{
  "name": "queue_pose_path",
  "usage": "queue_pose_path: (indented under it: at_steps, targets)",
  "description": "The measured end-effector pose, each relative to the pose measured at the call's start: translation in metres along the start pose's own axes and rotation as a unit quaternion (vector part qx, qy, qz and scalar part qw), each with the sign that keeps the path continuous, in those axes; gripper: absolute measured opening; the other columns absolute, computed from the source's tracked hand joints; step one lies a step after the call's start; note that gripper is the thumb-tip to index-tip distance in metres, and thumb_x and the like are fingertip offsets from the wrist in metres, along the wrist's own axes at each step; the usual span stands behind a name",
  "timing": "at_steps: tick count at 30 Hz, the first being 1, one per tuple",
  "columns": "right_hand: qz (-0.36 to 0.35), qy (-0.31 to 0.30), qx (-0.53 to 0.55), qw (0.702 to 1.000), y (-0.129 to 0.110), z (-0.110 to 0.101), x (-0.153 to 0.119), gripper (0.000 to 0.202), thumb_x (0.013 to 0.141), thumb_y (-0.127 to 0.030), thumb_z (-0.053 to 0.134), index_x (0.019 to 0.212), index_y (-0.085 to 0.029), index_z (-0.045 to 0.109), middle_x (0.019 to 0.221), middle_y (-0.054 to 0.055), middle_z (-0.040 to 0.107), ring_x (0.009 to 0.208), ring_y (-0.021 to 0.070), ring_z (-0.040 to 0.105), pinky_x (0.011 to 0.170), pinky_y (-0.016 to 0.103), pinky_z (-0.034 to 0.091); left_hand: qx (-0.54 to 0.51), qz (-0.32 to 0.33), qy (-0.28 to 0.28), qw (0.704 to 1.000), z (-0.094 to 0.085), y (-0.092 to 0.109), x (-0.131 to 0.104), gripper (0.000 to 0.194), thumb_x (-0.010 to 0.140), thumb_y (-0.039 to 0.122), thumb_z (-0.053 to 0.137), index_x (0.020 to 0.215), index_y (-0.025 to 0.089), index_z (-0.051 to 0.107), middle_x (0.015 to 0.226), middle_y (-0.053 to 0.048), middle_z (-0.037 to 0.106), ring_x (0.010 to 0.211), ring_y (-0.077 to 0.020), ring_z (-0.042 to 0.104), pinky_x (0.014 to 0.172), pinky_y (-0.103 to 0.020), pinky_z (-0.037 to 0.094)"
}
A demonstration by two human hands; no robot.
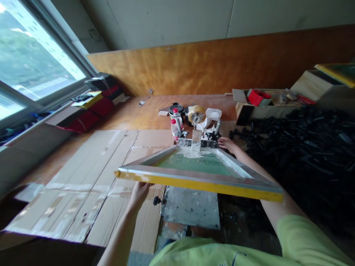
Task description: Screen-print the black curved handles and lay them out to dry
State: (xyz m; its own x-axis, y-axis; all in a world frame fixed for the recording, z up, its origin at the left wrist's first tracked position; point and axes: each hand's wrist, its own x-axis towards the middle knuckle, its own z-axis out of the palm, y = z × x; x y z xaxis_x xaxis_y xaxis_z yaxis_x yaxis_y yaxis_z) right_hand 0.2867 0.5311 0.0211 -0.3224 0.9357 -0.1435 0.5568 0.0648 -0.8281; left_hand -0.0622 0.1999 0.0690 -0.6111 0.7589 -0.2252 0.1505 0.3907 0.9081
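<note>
A silkscreen frame (194, 180) with green mesh (194, 163) and yellow tape on its near edge is tilted up, its far end at a metal hinge clamp (185, 142). My left hand (141, 192) is under the frame's near left edge, closed on it, with the fingertips hidden. Beside the clamp's right end is my right hand (227, 144), its fingers bent against the clamp next to a black knob (213, 136); the exact grip is partly hidden. Below the frame lies a metal base plate (191, 210) with a black side knob (156, 200).
Flattened cardboard (91, 177) covers the bench on the left. Behind the clamp stand red-capped bottles (174, 127), a black tub (176, 108) and a tape roll (196, 113). A heap of black parts (291, 147) lies right, before an open box (269, 101).
</note>
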Motion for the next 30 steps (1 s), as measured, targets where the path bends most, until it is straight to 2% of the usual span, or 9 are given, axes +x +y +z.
queue_pose_path:
  at_steps: [3, 6, 10, 14, 17, 20, 23, 25, 30]
  targets:
    - [0.09, 0.027, 0.122, 0.988, -0.006, 0.001, -0.021, 0.033, 0.088, -0.022, 0.043, 0.113, -0.011, 0.062, 0.107, 0.014, 0.07, 0.089, 0.0172, 0.066, 0.08, 0.032, 0.053, -0.147, 0.063, -0.016, 0.987, 0.009, 0.047, 0.003, 0.064, 0.061, 0.055, 0.074, 0.11, 0.014, 0.067, 0.087, -0.007, 0.073, 0.086, -0.0237, 0.068, 0.077, -0.036, 0.057]
    - [0.099, 0.071, 0.167, 0.978, -0.014, -0.004, -0.048, 0.032, 0.089, -0.019, 0.045, 0.116, -0.012, 0.06, 0.111, 0.015, 0.069, 0.088, 0.0174, 0.067, 0.08, 0.033, 0.055, -0.26, 0.107, -0.09, 0.956, 0.015, 0.094, 0.003, 0.074, 0.074, 0.065, 0.061, 0.133, 0.02, 0.056, 0.091, -0.006, 0.072, 0.08, -0.0174, 0.068, 0.073, -0.03, 0.056]
    - [0.056, 0.088, 0.184, 0.977, -0.025, -0.028, -0.087, 0.028, 0.087, -0.023, 0.054, 0.112, -0.014, 0.062, 0.108, 0.014, 0.07, 0.084, 0.0179, 0.068, 0.081, 0.035, 0.056, -0.227, 0.13, -0.132, 0.956, 0.013, 0.116, -0.005, 0.074, 0.08, 0.073, 0.046, 0.113, 0.012, 0.07, 0.078, -0.007, 0.07, 0.065, -0.015, 0.064, 0.06, -0.025, 0.052]
    - [-0.039, 0.114, 0.084, 0.989, -0.054, -0.03, -0.119, 0.032, 0.087, -0.028, 0.053, 0.115, -0.016, 0.063, 0.105, 0.012, 0.07, 0.089, 0.0213, 0.067, 0.083, 0.04, 0.056, -0.143, 0.038, -0.184, 0.972, 0.0, 0.074, -0.028, 0.066, 0.077, 0.07, 0.055, 0.097, 0.011, 0.075, 0.069, -0.005, 0.067, 0.057, -0.0135, 0.058, 0.052, -0.023, 0.045]
    - [-0.149, 0.105, -0.05, 0.982, -0.086, 0.005, -0.133, 0.046, 0.084, -0.028, 0.059, 0.129, -0.019, 0.056, 0.126, 0.011, 0.061, 0.107, 0.0243, 0.061, 0.093, 0.041, 0.051, -0.096, -0.024, -0.241, 0.965, -0.002, 0.02, -0.044, 0.064, 0.072, 0.065, 0.065, 0.11, 0.014, 0.072, 0.069, -0.001, 0.065, 0.056, -0.0111, 0.054, 0.05, -0.021, 0.04]
    - [-0.232, 0.087, -0.208, 0.946, -0.112, 0.054, -0.135, 0.064, 0.079, -0.021, 0.067, 0.139, -0.019, 0.046, 0.141, 0.011, 0.048, 0.125, 0.0263, 0.048, 0.105, 0.039, 0.041, -0.093, -0.013, -0.243, 0.966, 0.009, -0.029, -0.048, 0.083, 0.068, 0.06, 0.07, 0.136, 0.015, 0.055, 0.064, 0.005, 0.056, 0.053, -0.0078, 0.046, 0.049, -0.019, 0.033]
    - [-0.217, 0.057, -0.31, 0.924, -0.123, 0.093, -0.13, 0.053, 0.081, -0.017, 0.064, 0.132, -0.017, 0.05, 0.126, 0.012, 0.056, 0.118, 0.0254, 0.051, 0.101, 0.036, 0.042, -0.098, 0.008, -0.222, 0.97, 0.023, -0.06, -0.044, 0.098, 0.069, 0.059, 0.069, 0.148, 0.012, 0.037, 0.061, 0.007, 0.049, 0.053, -0.0074, 0.041, 0.049, -0.019, 0.031]
    - [-0.198, 0.058, -0.344, 0.916, -0.125, 0.106, -0.126, 0.04, 0.084, -0.018, 0.062, 0.124, -0.017, 0.054, 0.119, 0.012, 0.059, 0.111, 0.0251, 0.054, 0.094, 0.034, 0.044, -0.097, 0.015, -0.211, 0.973, 0.028, -0.073, -0.04, 0.096, 0.071, 0.059, 0.067, 0.148, 0.01, 0.036, 0.065, 0.005, 0.05, 0.056, -0.0083, 0.043, 0.052, -0.02, 0.033]
    - [-0.195, 0.013, -0.388, 0.901, -0.123, 0.107, -0.124, 0.018, 0.088, -0.025, 0.058, 0.105, -0.019, 0.061, 0.105, 0.009, 0.067, 0.098, 0.0228, 0.06, 0.08, 0.029, 0.043, -0.088, 0.009, -0.2, 0.976, 0.03, -0.091, -0.035, 0.085, 0.073, 0.058, 0.067, 0.142, 0.014, 0.047, 0.072, 0.001, 0.057, 0.06, -0.0109, 0.049, 0.056, -0.022, 0.039]
